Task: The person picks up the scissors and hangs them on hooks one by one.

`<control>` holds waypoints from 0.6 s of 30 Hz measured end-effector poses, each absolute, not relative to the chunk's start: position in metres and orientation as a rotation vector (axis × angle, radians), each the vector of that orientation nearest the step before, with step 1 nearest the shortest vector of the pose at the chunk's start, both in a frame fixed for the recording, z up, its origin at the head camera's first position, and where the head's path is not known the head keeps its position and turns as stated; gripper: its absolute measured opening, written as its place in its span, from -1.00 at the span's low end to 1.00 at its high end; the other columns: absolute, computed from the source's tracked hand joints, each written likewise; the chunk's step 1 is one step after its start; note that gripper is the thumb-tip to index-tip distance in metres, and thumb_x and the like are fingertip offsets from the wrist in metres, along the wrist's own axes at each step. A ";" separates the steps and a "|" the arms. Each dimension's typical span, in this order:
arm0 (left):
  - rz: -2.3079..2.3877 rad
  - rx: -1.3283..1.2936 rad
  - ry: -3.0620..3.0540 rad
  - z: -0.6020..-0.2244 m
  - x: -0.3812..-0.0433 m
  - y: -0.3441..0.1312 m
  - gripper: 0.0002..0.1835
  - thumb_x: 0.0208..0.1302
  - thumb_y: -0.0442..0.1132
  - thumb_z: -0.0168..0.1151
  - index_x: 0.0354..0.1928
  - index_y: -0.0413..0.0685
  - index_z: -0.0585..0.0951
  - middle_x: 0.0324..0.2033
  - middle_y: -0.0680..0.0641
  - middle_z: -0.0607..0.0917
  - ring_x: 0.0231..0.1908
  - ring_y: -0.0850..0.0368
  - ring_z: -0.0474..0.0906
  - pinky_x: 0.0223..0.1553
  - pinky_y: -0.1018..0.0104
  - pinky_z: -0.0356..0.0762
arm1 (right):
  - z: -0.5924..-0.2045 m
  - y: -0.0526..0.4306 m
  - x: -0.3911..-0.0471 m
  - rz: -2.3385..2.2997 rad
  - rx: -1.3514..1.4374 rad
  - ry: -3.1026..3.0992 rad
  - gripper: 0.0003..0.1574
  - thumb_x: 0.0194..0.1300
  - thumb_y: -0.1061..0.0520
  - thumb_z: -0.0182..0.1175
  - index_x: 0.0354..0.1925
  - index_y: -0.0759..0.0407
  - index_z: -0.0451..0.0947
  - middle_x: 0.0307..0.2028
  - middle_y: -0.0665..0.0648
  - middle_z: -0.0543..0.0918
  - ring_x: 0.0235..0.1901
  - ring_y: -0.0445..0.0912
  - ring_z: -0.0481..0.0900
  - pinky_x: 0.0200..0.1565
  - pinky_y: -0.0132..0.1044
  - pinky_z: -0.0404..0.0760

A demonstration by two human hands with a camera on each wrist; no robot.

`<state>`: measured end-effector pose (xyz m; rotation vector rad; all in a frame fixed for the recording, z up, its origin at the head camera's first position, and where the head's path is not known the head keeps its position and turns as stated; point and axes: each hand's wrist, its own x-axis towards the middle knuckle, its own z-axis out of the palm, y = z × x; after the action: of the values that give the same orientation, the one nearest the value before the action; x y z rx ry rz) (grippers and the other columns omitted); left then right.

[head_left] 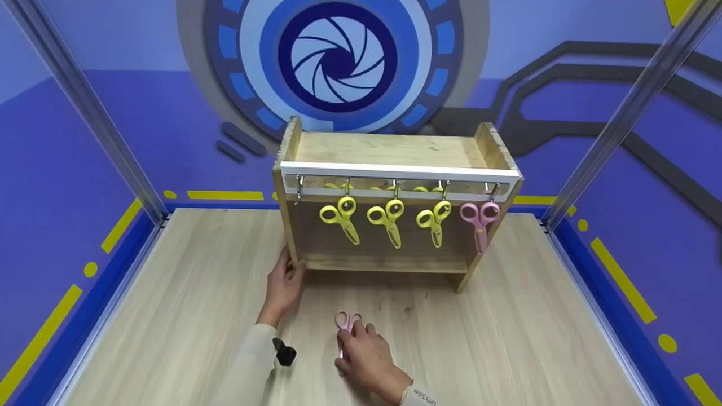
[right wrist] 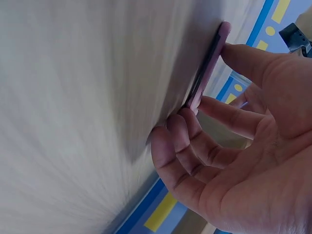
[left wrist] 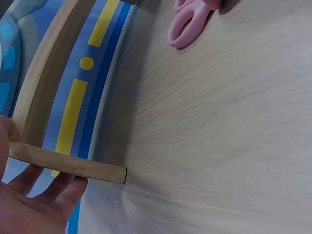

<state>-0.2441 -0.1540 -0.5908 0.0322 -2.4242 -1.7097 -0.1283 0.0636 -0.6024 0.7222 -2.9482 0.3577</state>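
Note:
Pink scissors lie low over the tabletop in front of the wooden rack. My right hand pinches them between thumb and index finger, the other fingers curled close to the table. Their handle loops point toward the rack; the hand partly hides the rest. My left hand grips the lower left side panel of the rack, thumb on one face and fingers on the other. From the rack's white rail, three yellow scissors and one pink pair hang on hooks.
Another metal hook sits at the rail's left end. The wood-grain table is bounded by blue printed walls and metal posts. A black wrist mount shows by the left sleeve.

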 end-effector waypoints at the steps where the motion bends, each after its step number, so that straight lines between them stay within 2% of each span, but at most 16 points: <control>1: -1.704 0.030 -2.426 -0.591 -0.244 -0.154 -0.34 0.60 -0.14 0.07 0.62 0.05 0.13 0.45 -0.26 0.38 0.34 -0.21 0.46 0.25 -0.06 0.56 | -0.603 0.064 -0.128 0.359 0.721 -2.948 -0.52 0.08 -0.12 0.52 -0.08 0.01 0.64 -0.19 0.13 0.54 -0.31 0.00 0.49 -0.49 -0.20 0.53; 6: -1.702 0.035 -2.433 -0.592 -0.243 -0.154 -0.34 0.60 -0.14 0.07 0.62 0.07 0.14 0.46 -0.24 0.38 0.34 -0.20 0.46 0.25 -0.06 0.55 | -0.601 0.068 -0.127 0.384 0.733 -2.973 -0.53 0.08 -0.08 0.53 -0.06 0.00 0.65 -0.15 0.12 0.56 -0.27 0.01 0.52 -0.45 -0.16 0.59; 11: -1.713 0.059 -2.435 -0.590 -0.243 -0.154 -0.35 0.59 -0.14 0.09 0.61 0.10 0.15 0.46 -0.21 0.38 0.35 -0.17 0.46 0.26 -0.02 0.56 | -0.596 0.080 -0.126 0.474 0.773 -2.979 -0.52 0.08 0.05 0.55 0.00 -0.02 0.66 -0.18 0.09 0.58 -0.28 -0.02 0.53 -0.45 -0.19 0.58; 15: -1.712 0.051 -2.431 -0.590 -0.243 -0.154 -0.35 0.59 -0.15 0.09 0.61 0.08 0.15 0.45 -0.22 0.39 0.35 -0.18 0.45 0.26 -0.02 0.56 | -0.594 0.092 -0.126 0.535 0.785 -2.932 -0.57 0.19 0.14 0.48 0.03 -0.04 0.63 -0.28 0.05 0.57 -0.37 -0.06 0.50 -0.53 -0.25 0.48; 18: -1.716 0.057 -2.443 -0.589 -0.243 -0.153 -0.34 0.59 -0.13 0.09 0.61 0.10 0.14 0.47 -0.20 0.36 0.37 -0.17 0.43 0.27 -0.01 0.54 | -0.594 0.102 -0.127 0.555 0.781 -2.875 -0.72 0.33 0.16 0.37 0.00 -0.02 0.64 -0.36 0.03 0.56 -0.43 -0.08 0.48 -0.56 -0.27 0.44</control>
<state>-0.2434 -0.1531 -0.5893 0.0572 -2.4429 -1.7156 -0.1272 0.1016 -0.5938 0.7813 -2.8749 0.5549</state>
